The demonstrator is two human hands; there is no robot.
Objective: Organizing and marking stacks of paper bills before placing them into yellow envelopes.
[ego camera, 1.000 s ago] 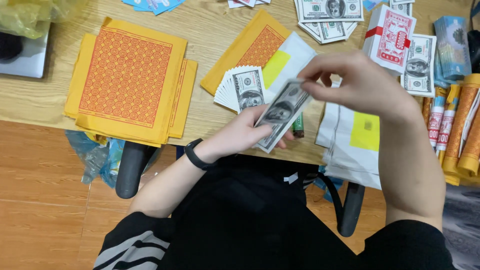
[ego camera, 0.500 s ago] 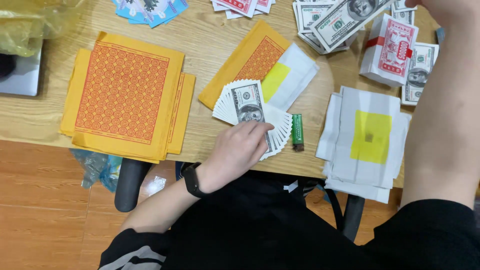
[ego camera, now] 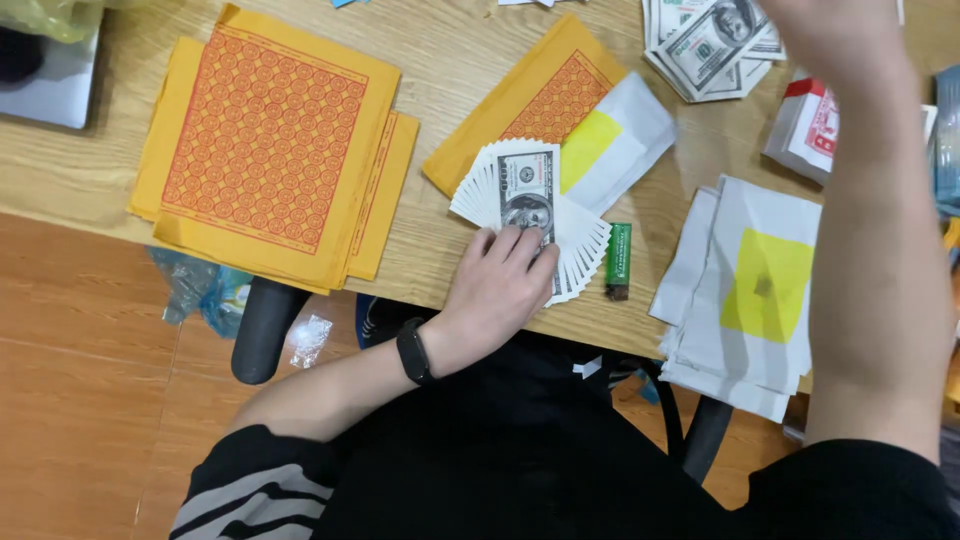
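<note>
currently the left hand [ego camera: 500, 290] lies palm down, fingers spread almost flat, pinning the fan of banknote-style paper slips [ego camera: 530, 215] against the desk [ego camera: 450, 60] close to its near edge, roughly midway along it. no pinch; the fingertips only press on the lower part of the fan, where the slips converge.

right hand [ego camera: 830, 25] is raised toward the far right part of the desk, mostly cut off by the top of the frame; it hovers over a loose heap of similar slips [ego camera: 710, 50]. cannot tell how far its fingers are open or whether they hold anything.

handling judgement: slips look thin, light, limp and smooth, so they should slide over one another readily. the fan probably keeps its shape only while pressure stays on the pivot end. best hold looks to be at that narrow end, thumb under and fingers over, not at the splayed tips, which would bend or scatter.

just beside the fan's right side: a green lighter [ego camera: 619, 262]. touching its far side: a white sheet with a yellow square [ego camera: 610, 145] over orange patterned paper [ego camera: 540, 100]. a bigger stack of orange patterned sheets [ego camera: 270, 145] lies toward the left near edge.
</note>
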